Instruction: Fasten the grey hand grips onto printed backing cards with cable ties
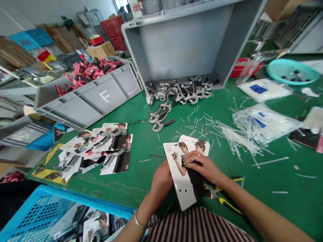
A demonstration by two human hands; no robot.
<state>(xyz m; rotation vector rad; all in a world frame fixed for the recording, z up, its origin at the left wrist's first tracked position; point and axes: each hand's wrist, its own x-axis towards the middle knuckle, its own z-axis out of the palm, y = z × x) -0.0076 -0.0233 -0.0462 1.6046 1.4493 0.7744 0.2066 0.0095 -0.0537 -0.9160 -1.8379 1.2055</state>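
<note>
A printed product card [176, 174] with two small holes near its lower end is held tilted over the table's front edge. My left hand [162, 178] grips its left side from behind, with the fingers hidden by the card. My right hand [202, 166] is closed at the card's upper right face, thumb and fingers pinched together; whatever is between them is too small to make out. Behind this card more printed cards [205, 145] show. Yellow-and-black pliers [214, 194] lie beside my right forearm. White cable ties [234, 136] are scattered beyond my right hand.
Grey-and-black tools [181, 92] spill from a tipped grey bin [186, 43]. Carded tools [101, 144] lie at left, near a bin [96, 97] of red tools. A blue basket [32, 208] stands at front left. Plastic bags [267, 122] and a turquoise dish [292, 72] are at right.
</note>
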